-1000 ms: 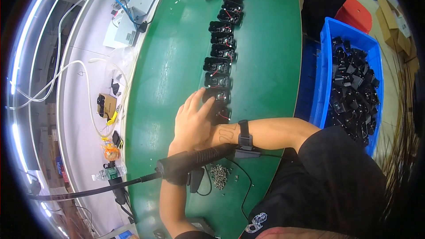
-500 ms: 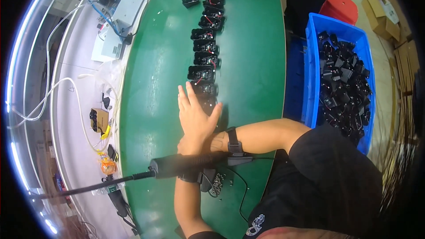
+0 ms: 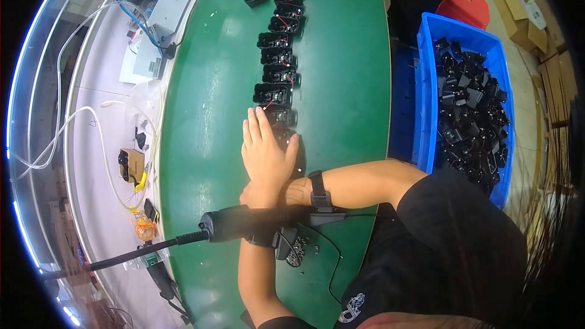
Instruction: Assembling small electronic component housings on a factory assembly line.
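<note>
My left hand (image 3: 265, 155) lies stretched out over the green table, fingers straight and thumb apart. Its fingertips reach the near end of a line of black plastic housings (image 3: 272, 94) with red wires. Beside the fingers a dim, blurred housing (image 3: 281, 116) shows partly. From the right, my right forearm crosses under my left wrist. Only a bit of my right hand (image 3: 245, 196) shows at the left of that wrist, its fingers hidden. Above my left wrist hangs a dark cylindrical tool (image 3: 237, 224) with a cable; whether either hand touches it cannot be seen.
Small screws (image 3: 298, 250) lie in a pile by my left forearm. At right stands a blue bin (image 3: 507, 116) full of black parts, with a red stool (image 3: 466, 6) behind. Along the left, a white ledge (image 3: 100, 128) holds cables, a small cardboard box (image 3: 133, 166) and an orange wrapped item (image 3: 144, 226).
The whole view has shifted slightly, so things sit a little further up and left. My left hand's fingers look slightly more spread; both arms keep their crossed position.
</note>
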### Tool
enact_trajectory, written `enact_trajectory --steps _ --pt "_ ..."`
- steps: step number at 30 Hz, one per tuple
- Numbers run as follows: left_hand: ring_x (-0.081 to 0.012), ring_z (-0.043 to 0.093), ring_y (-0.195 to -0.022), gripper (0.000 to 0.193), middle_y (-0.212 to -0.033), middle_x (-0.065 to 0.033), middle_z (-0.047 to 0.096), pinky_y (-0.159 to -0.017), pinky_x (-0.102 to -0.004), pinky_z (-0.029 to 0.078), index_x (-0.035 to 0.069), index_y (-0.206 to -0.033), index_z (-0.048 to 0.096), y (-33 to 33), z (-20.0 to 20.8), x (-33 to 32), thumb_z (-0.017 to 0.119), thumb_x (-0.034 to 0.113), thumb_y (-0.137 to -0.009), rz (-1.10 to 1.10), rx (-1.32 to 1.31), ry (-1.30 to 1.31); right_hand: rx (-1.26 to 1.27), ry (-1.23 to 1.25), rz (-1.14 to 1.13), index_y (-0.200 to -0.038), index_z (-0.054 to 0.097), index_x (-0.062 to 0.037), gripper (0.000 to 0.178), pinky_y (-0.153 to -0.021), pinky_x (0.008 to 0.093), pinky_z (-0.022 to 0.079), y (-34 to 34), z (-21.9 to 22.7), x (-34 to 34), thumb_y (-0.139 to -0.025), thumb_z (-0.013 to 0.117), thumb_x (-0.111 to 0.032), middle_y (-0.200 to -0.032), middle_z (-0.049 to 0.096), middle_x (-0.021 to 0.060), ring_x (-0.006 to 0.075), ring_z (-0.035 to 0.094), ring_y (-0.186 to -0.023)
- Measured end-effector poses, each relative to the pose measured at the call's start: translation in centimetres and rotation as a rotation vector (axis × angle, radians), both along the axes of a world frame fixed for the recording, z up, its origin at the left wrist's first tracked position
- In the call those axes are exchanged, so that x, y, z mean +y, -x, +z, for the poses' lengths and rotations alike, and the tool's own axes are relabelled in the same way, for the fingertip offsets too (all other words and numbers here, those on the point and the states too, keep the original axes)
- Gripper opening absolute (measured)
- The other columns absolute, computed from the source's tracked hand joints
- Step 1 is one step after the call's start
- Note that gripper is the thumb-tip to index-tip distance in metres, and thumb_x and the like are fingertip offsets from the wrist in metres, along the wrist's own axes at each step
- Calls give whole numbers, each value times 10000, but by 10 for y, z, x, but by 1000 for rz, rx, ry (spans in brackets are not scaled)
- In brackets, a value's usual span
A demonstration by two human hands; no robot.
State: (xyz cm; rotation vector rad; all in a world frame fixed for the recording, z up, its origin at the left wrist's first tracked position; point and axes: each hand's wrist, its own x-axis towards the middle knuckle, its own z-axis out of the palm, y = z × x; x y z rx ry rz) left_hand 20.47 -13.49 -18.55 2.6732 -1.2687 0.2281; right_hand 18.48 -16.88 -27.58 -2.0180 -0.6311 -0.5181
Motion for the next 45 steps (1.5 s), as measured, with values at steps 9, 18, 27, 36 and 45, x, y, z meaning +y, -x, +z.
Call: enact_trajectory --steps 9,18,27,36,45 --pt "-438 343 -1351 916 -1485 -260 328 -1046 -504 359 10 -1469 287 -5 2 -3 712 428 -773 39 -37 -6 15 33 -17 -849 618 -83 181 -632 456 475 -13 3 -16 -806 603 -258 -772 642 138 357 636 -734" --pt "-461 385 -1303 792 -1420 -277 408 -1086 -499 319 -3 -1410 401 -1 17 17 738 367 -796 76 -165 266 46 72 -7 -850 626 -80 186 -633 461 478 -19 5 -16 -803 606 -259 -774 647 143 364 639 -738" --pt "-380 489 -1236 669 -1321 -265 509 -1056 -449 370 -35 -1330 484 -13 21 128 752 262 -794 435 -79 695 283 79 248 -800 650 -39 195 -652 463 495 -1 44 46 -786 610 -229 -707 621 212 363 654 -729" --pt "-189 651 -973 272 -1058 -145 685 -905 -319 512 -67 -1179 598 127 11 177 608 24 -923 552 548 1199 547 -549 349 -958 682 13 110 -690 256 520 -5 65 21 -892 641 -65 -832 686 7 67 614 -738" --pt "-234 658 -928 263 -1008 -173 684 -857 -340 517 -72 -1107 637 205 -13 193 626 -50 -845 356 308 1013 493 -644 359 -960 696 -3 212 -660 252 485 -11 52 34 -884 695 -201 -836 663 -37 44 567 -729"
